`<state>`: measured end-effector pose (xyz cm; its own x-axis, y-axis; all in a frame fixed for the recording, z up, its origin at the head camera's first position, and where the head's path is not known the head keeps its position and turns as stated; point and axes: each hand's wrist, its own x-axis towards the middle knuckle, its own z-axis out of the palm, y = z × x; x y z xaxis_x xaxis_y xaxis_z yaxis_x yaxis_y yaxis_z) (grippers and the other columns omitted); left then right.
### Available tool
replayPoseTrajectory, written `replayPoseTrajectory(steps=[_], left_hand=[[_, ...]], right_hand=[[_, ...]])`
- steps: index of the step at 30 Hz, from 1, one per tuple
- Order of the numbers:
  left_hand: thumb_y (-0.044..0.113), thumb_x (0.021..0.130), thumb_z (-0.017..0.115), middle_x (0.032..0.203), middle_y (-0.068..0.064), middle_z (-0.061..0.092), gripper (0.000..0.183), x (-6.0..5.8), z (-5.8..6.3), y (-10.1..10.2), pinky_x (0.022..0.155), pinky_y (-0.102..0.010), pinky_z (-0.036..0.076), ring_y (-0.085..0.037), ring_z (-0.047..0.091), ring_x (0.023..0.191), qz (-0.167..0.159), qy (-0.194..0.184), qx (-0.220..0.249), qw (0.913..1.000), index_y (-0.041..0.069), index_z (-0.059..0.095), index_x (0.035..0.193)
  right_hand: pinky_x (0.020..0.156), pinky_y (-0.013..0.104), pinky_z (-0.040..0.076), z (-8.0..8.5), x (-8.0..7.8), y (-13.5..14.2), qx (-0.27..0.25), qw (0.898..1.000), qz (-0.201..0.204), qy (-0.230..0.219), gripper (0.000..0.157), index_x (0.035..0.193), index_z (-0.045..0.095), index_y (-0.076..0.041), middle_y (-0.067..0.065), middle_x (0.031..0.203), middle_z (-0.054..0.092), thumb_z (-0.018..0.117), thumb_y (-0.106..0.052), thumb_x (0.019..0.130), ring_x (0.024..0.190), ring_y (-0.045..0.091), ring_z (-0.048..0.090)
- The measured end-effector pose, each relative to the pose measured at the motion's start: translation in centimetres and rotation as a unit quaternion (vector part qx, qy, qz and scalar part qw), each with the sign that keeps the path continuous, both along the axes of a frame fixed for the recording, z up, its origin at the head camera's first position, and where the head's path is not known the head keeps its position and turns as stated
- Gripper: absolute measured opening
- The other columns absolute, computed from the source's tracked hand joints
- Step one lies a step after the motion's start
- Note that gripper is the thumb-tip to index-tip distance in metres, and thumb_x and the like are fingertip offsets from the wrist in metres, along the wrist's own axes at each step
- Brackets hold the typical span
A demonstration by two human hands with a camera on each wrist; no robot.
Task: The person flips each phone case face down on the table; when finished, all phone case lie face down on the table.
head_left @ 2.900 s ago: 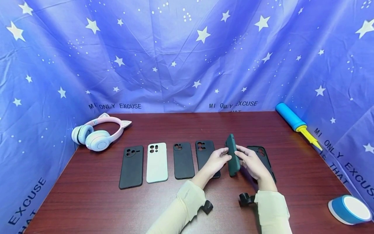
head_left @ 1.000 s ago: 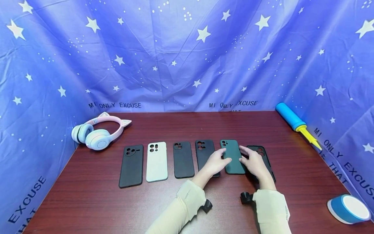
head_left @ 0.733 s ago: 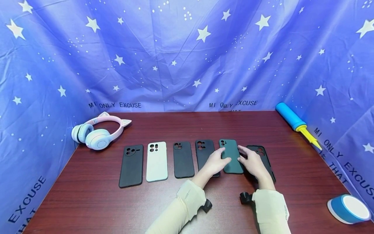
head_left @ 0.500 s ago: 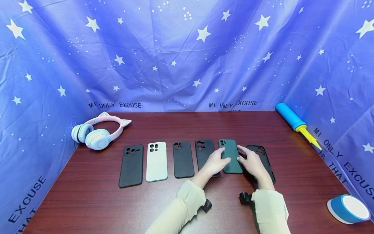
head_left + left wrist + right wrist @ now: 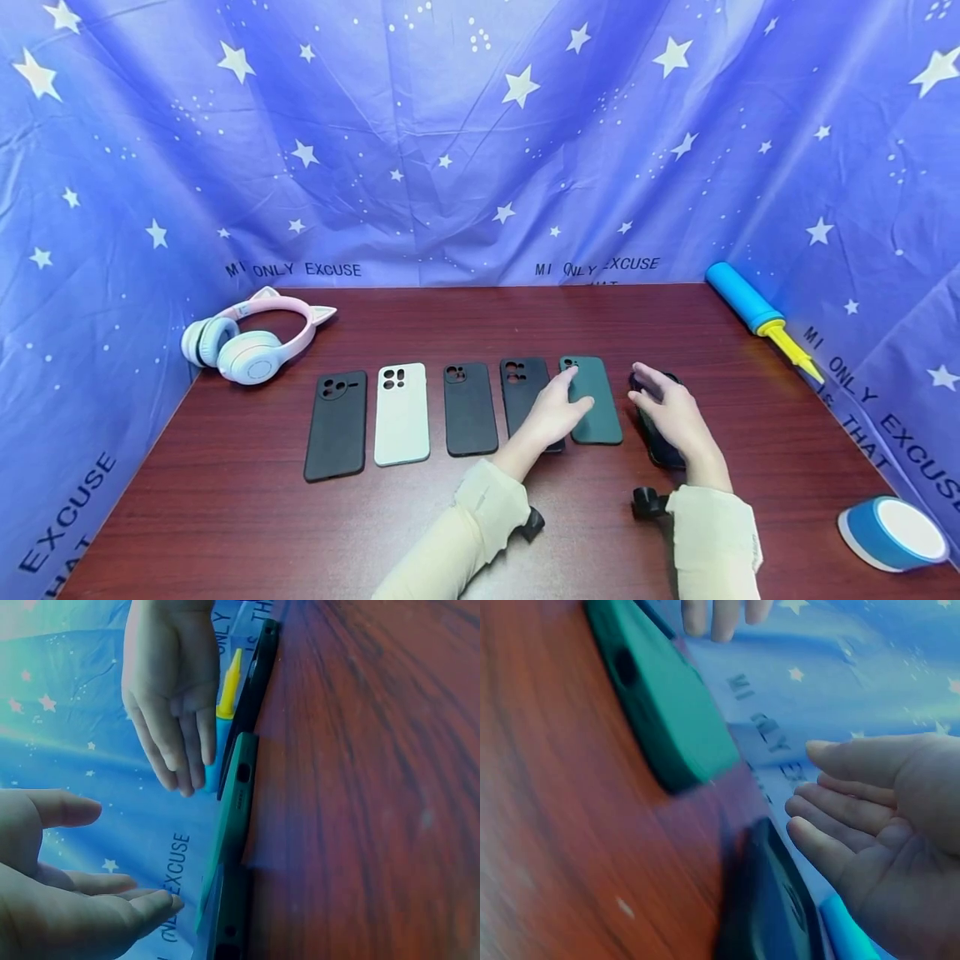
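Note:
A green phone case (image 5: pixel 602 412) lies back side up on the table, its camera holes at the far left corner. Over its left edge hovers my left hand (image 5: pixel 550 414), fingers extended and holding nothing; the left wrist view shows a gap between the fingertips and the green case. My right hand (image 5: pixel 677 419) is above the rightmost black phone case (image 5: pixel 662 448) and partly covers it. Its fingers (image 5: pixel 847 806) are extended and apart from that case. To the left lie a black case (image 5: pixel 525 390), another black case (image 5: pixel 471 417), a white case (image 5: pixel 402 421) and one more black case (image 5: pixel 335 429).
Cat-ear headphones (image 5: pixel 258 346) sit at the back left of the brown table (image 5: pixel 465 325). A blue and yellow hand pump (image 5: pixel 750 304) lies at the back right. A blue and white round object (image 5: pixel 892 533) stands at the front right. Starry cloth (image 5: pixel 450 125) hangs around.
The green case was tilted up between both hands, then was laid flat and slid slightly left. Since then my right hand has moved right, over the rightmost black case. The left hand has stayed.

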<state>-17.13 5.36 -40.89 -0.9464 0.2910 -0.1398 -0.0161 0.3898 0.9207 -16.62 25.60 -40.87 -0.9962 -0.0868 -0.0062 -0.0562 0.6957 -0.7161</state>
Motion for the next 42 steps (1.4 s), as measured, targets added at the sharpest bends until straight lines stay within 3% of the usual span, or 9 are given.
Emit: replayPoseTrajectory(steps=[8, 16, 19, 22, 27, 31, 36, 42], left_hand=[[0.027, 0.098, 0.055, 0.149, -0.013, 0.045, 0.060, 0.2, 0.0, 2.1, 0.106, -0.041, 0.047, -0.030, 0.051, 0.132, -0.004, 0.007, 0.031, 0.9995, 0.010, 0.033, 0.151], [0.026, 0.097, 0.057, 0.148, -0.009, 0.047, 0.059, 0.5, 0.2, 4.5, 0.104, -0.035, 0.048, -0.024, 0.054, 0.130, 0.001, 0.013, 0.011, 0.9999, 0.011, 0.035, 0.150], [0.025, 0.096, 0.058, 0.147, -0.010, 0.048, 0.060, 0.8, 0.1, 5.3, 0.104, -0.033, 0.048, -0.023, 0.054, 0.129, 0.002, 0.015, 0.017, 0.9997, 0.010, 0.036, 0.150], [0.026, 0.096, 0.059, 0.146, -0.009, 0.049, 0.060, 1.1, 0.1, 6.0, 0.103, -0.030, 0.048, -0.020, 0.053, 0.130, -0.003, 0.019, 0.012, 0.9997, 0.010, 0.037, 0.149], [0.029, 0.095, 0.059, 0.144, -0.006, 0.051, 0.060, 1.4, 0.1, 6.9, 0.102, -0.028, 0.048, -0.014, 0.053, 0.129, -0.015, 0.009, -0.016, 0.9997, 0.012, 0.038, 0.148], [0.029, 0.094, 0.061, 0.139, -0.006, 0.057, 0.060, 1.6, 0.0, 7.3, 0.101, -0.030, 0.049, -0.014, 0.056, 0.126, -0.022, -0.023, -0.024, 0.9992, 0.014, 0.040, 0.148], [0.026, 0.093, 0.063, 0.140, -0.005, 0.057, 0.060, 1.8, -0.3, 7.8, 0.102, -0.034, 0.049, -0.015, 0.055, 0.127, -0.020, -0.076, 0.012, 0.9968, 0.015, 0.041, 0.147], [0.021, 0.093, 0.063, 0.146, -0.004, 0.050, 0.060, 1.7, -0.7, 8.0, 0.105, -0.033, 0.047, -0.017, 0.052, 0.131, -0.020, -0.089, 0.055, 0.9943, 0.011, 0.041, 0.147]], right_hand=[[0.102, 0.051, 0.042, 0.3, 0.9, 3.2, 0.005, 0.999, -0.041, 0.010, 0.057, 0.147, 0.034, 0.005, 0.031, 0.143, 0.044, 0.054, -0.022, 0.100, 0.130, 0.045, 0.046], [0.096, 0.026, 0.050, 0.0, 1.7, 5.7, 0.011, 0.998, -0.057, -0.037, 0.062, 0.149, 0.031, 0.004, 0.029, 0.146, 0.041, 0.051, -0.030, 0.101, 0.134, 0.046, 0.041], [0.088, 0.009, 0.047, -0.1, 1.9, 6.1, -0.005, 0.997, -0.056, -0.055, 0.063, 0.149, 0.029, 0.005, 0.031, 0.147, 0.039, 0.051, -0.029, 0.101, 0.135, 0.046, 0.038], [0.074, -0.004, 0.033, -0.2, 2.0, 6.3, -0.010, 0.997, -0.054, -0.059, 0.062, 0.148, 0.030, 0.007, 0.033, 0.145, 0.039, 0.051, -0.028, 0.101, 0.134, 0.048, 0.038], [0.073, -0.004, 0.033, -0.3, 2.0, 6.3, -0.002, 0.997, -0.044, -0.061, 0.061, 0.147, 0.031, 0.009, 0.034, 0.143, 0.041, 0.052, -0.026, 0.100, 0.132, 0.048, 0.039], [0.073, -0.003, 0.034, -0.4, 2.1, 6.3, 0.001, 0.997, -0.038, -0.063, 0.061, 0.146, 0.032, 0.009, 0.035, 0.142, 0.042, 0.053, -0.026, 0.100, 0.131, 0.048, 0.041], [0.073, -0.002, 0.035, -0.5, 2.0, 6.2, 0.000, 0.997, -0.039, -0.068, 0.062, 0.146, 0.031, 0.009, 0.035, 0.141, 0.043, 0.053, -0.026, 0.100, 0.131, 0.048, 0.042], [0.073, -0.002, 0.036, -0.7, 1.9, 6.2, -0.008, 0.996, -0.043, -0.075, 0.062, 0.147, 0.031, 0.008, 0.034, 0.142, 0.042, 0.053, -0.026, 0.100, 0.132, 0.047, 0.041]])
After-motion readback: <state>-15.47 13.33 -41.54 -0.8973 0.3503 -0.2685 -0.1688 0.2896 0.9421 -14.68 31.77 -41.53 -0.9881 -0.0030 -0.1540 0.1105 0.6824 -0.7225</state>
